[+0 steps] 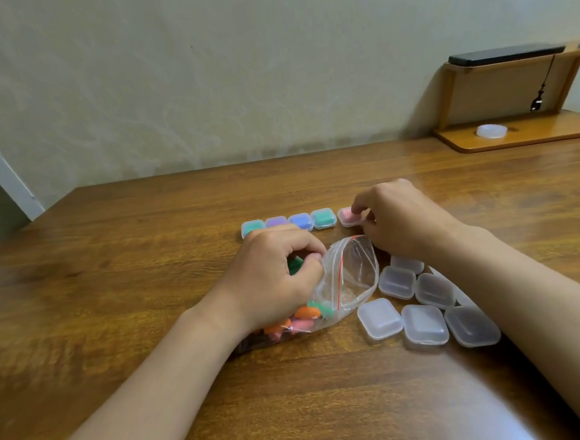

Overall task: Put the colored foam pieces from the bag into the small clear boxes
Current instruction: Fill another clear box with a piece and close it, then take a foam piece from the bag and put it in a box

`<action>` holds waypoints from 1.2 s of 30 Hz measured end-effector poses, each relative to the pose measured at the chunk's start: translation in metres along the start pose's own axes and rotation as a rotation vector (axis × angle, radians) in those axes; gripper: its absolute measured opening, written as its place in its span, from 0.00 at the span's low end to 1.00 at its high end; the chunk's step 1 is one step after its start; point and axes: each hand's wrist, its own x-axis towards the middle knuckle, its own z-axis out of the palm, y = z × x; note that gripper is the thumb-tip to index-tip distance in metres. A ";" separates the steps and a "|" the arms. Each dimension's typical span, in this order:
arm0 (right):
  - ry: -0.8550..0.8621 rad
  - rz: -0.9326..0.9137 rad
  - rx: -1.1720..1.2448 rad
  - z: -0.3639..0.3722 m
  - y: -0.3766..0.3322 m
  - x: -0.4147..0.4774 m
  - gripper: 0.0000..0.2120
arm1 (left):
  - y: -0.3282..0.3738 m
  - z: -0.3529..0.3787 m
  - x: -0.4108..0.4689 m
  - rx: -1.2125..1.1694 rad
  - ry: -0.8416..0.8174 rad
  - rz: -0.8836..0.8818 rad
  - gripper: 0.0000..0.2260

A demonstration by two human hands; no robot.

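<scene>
A pale wall [202, 71] stood behind a brown wooden table [147, 264], and at the table's far right corner sat a low wooden shelf [516, 135] carrying a flat black device [507, 54] on top and a white ring [491, 130] on its base. Around the middle of the table lay a clear zip bag [354, 270], its mouth open toward the far edge, with orange, pink and green foam pieces [305, 313] bunched in the end nearer the person. The left hand [275, 272] rested at the bag's mouth, fingers curled tight round a green foam piece [295, 264]. Beyond it, toward the far edge, four filled boxes [299, 221] stood side by side in a row – teal, purple, blue, green. Just to the right of that row, a little apart, stood a pink box [348, 216], grasped by the curled fingertips of the right hand [395, 219]. Right of the bag, a cluster of empty clear boxes [423, 324] sat closed, partly under the right forearm.
</scene>
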 end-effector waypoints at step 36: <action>0.106 0.089 0.056 -0.054 0.017 -0.021 0.15 | -0.003 0.003 0.000 0.008 0.032 0.007 0.08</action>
